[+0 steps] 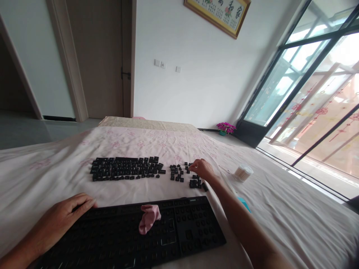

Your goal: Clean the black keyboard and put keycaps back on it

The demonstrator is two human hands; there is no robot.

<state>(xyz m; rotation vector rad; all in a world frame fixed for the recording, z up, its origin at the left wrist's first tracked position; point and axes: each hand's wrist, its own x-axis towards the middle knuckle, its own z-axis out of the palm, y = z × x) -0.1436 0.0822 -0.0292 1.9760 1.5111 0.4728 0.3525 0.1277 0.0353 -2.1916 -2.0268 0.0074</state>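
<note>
A black keyboard base [193,220] with its keycaps off lies in front of me on the bed. My left hand [74,207] grips its far left edge, thumb above and fingers curled over the rim. A crumpled pink cloth [150,218] rests on the base. Beyond it, my right hand [202,169] reaches into the loose black keycaps [176,172], with its fingers bent and pinched at one small keycap [188,170]; the fingertips partly hide it. Farther left, many more keycaps [123,168] are laid out in rows.
A clear round tub of cotton swabs [243,172] stands right of my right arm, with one swab [224,169] lying beside it. Something teal [244,203] shows behind my forearm. The flowered bedsheet [157,144] is wrinkled. Potted purple flowers [226,128] stand near the glass door.
</note>
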